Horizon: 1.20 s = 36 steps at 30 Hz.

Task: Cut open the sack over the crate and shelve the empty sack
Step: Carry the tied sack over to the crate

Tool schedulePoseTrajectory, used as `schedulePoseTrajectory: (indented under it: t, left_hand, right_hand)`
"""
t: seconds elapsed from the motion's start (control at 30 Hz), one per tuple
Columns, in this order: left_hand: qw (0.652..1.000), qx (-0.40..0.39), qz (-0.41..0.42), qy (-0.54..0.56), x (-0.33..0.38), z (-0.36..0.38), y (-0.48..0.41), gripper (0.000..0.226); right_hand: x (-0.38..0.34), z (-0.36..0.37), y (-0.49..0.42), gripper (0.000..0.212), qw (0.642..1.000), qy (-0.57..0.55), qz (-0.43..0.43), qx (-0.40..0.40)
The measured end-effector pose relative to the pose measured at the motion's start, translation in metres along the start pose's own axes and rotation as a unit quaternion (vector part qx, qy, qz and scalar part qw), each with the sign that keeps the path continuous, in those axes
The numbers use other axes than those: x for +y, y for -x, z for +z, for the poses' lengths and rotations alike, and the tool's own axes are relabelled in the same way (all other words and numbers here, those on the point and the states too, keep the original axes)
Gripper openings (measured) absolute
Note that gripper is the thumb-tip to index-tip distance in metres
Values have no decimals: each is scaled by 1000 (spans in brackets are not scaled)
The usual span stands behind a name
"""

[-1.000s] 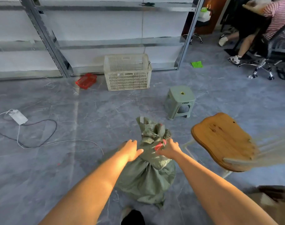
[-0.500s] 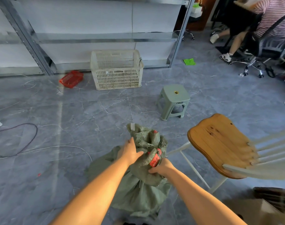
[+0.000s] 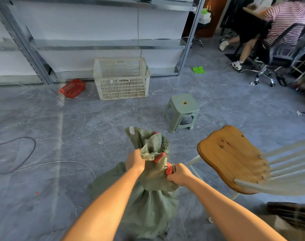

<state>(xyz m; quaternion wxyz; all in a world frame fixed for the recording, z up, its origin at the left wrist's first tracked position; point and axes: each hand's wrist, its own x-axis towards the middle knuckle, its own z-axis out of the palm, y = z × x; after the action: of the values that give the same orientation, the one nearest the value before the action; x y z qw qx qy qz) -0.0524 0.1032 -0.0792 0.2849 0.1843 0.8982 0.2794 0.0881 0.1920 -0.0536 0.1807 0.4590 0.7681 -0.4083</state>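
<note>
On floor point(image 3: 78, 127) beside chair point(image 3: 229, 157): sack point(image 3: 148, 211) upright, both hands at its neck.
Left hand point(image 3: 135, 160) curled round bunched cloth on neck's left side; right hand point(image 3: 180, 173) grips neck at red tie point(image 3: 169, 168). Sack mouth flops open above hands. One second back left hand was spread, barely touching; now closed on cloth; right hand's grip unchanged. Sack well apart from crate point(image 3: 121, 78), which stays against shelf point(image 3: 113, 47); stool point(image 3: 183, 108) between them.

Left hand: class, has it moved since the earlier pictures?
Yes. Judged against the sack, the left hand has moved rightward, from lying open beside the neck to gripping the bunched cloth there.
</note>
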Motion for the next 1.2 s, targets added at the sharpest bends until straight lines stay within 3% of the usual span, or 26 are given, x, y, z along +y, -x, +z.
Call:
schedulePoseTrajectory:
  t: [0.13, 0.53, 0.9, 1.07, 1.2]
  left_hand:
    - [997, 31, 5, 74, 12, -48, 4, 16]
    - [983, 125, 69, 115, 53, -172, -5, 23]
    - [969, 158, 93, 168, 118, -248, -57, 31]
    - [967, 180, 116, 136, 158, -275, -104, 31]
    - [963, 197, 112, 144, 189, -289, -160, 24]
  right_hand:
    - [-38, -27, 16, 38, 994, 13, -43, 98]
    - [-161, -68, 44, 30, 959, 22, -162, 229]
    - [-244, -144, 14, 14, 935, 35, -208, 284]
    - [-284, -188, -36, 30, 926, 37, -233, 294]
    - [-319, -226, -84, 23, 923, 35, -252, 288]
